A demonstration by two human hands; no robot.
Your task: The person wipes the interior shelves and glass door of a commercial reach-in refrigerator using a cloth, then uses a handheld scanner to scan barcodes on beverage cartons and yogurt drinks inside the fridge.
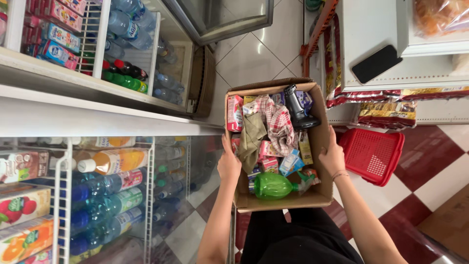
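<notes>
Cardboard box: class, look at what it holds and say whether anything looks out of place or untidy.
Yes. The cardboard box, held between the left hand and right hand, is a jumble: a green plastic bottle lies on its side, crumpled cloths drape over small cartons, and a black handheld scanner sits among them.

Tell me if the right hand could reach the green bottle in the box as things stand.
Probably yes: the green bottle lies uncovered on top, close to the right hand, but that hand grips the cardboard box wall.
</notes>
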